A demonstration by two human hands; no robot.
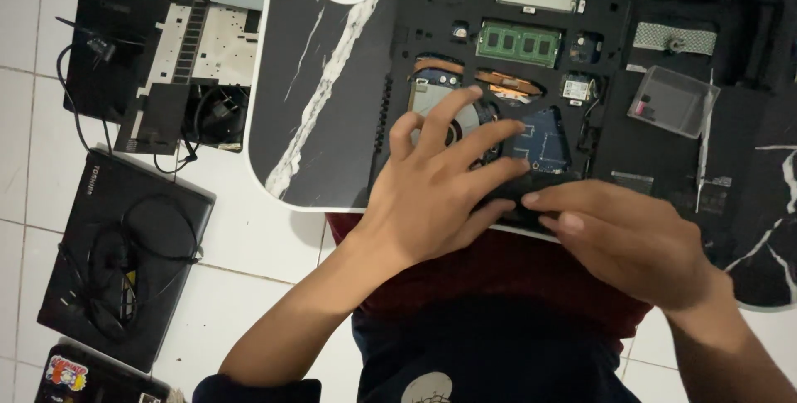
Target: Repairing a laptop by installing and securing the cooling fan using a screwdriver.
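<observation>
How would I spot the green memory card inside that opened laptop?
Find the opened black laptop on the marbled table. Above the left hand lies a long green card with black chips, the only bright green part there.

The left hand (432, 191) lies palm down with fingers spread and stretched forward, forearm angling in from the lower left. The right hand (631, 241) reaches in from the lower right, fingers extended leftward, its fingertips (531, 200) meeting the left hand's fingers.
</observation>
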